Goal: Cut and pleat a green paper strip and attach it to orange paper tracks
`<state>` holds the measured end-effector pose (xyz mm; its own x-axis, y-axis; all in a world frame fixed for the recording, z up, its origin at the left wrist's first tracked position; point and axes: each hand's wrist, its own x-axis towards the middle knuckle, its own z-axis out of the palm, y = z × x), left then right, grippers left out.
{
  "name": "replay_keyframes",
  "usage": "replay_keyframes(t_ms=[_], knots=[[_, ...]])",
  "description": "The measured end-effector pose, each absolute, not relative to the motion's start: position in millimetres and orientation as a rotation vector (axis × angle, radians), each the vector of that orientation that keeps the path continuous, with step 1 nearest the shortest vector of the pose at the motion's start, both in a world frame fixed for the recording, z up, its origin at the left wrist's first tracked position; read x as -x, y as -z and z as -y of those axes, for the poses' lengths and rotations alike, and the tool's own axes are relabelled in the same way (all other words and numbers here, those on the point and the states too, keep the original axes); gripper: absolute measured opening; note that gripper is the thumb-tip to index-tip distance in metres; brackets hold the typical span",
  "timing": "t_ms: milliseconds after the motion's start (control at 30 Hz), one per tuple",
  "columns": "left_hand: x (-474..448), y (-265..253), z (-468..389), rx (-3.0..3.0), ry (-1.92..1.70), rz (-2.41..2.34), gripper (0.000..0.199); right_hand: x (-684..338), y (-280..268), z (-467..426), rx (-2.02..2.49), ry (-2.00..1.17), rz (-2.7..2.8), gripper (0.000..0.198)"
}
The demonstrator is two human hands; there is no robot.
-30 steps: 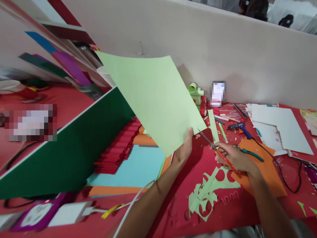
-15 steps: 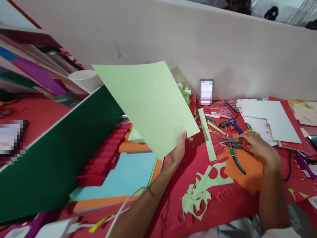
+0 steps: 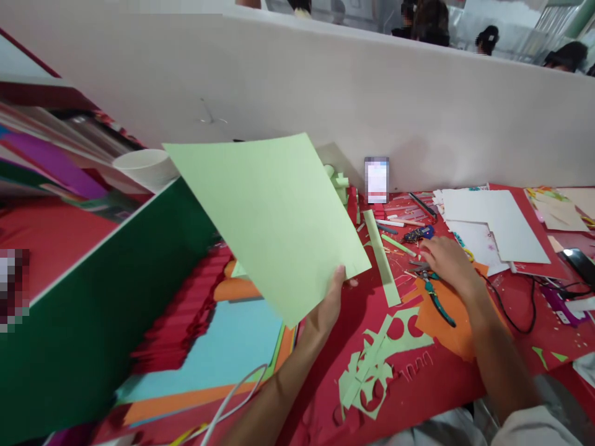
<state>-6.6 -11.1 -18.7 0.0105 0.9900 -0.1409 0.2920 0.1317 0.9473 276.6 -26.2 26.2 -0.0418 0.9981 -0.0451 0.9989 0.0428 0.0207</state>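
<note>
My left hand [image 3: 329, 303] grips a light green sheet of paper [image 3: 274, 223] by its lower right corner, thumb on the near face. The sheet is held up at a slant above the table. My right hand [image 3: 444, 263] is over the tools on the right, its fingers loosely bent downward with nothing visible in them. Just beyond its fingertips lies a blue glue gun [image 3: 418, 233], its handle partly covered by the hand. Below the fingers are scissors [image 3: 421, 266], and teal-handled pliers [image 3: 439, 303] rest on orange paper [image 3: 458, 331].
Green paper offcuts [image 3: 372, 365] and a green strip [image 3: 383, 260] lie on the red table. A phone [image 3: 376, 179] leans against the wall. At left, a dark green board [image 3: 102, 310] stands beside blue paper [image 3: 232, 334]. White card [image 3: 515, 226] lies at right.
My right hand has moved left from the scissors' handle side toward the glue gun. The green sheet stays in my left hand. The camera view has shifted slightly.
</note>
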Motion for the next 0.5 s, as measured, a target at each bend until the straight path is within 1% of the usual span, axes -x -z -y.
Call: replay_keyframes(t_ms=[100,233,433,500], knots=[[13,13,30,-1.371,-0.871,-1.499,0.057,-254,-18,7,-2.067,-0.02,-2.255,0.024],[19,16,57,-1.223,-0.693,-1.486,0.061,-241,1,-8,-2.015,-0.056,-2.24,0.023],[20,36,87,-0.866,-0.742,-1.317,0.047,-236,13,-9,-1.965,-0.121,-2.267,0.028],[21,40,94,-0.813,-0.689,-1.293,0.048,-236,12,-8,-2.005,-0.123,-2.254,0.03]])
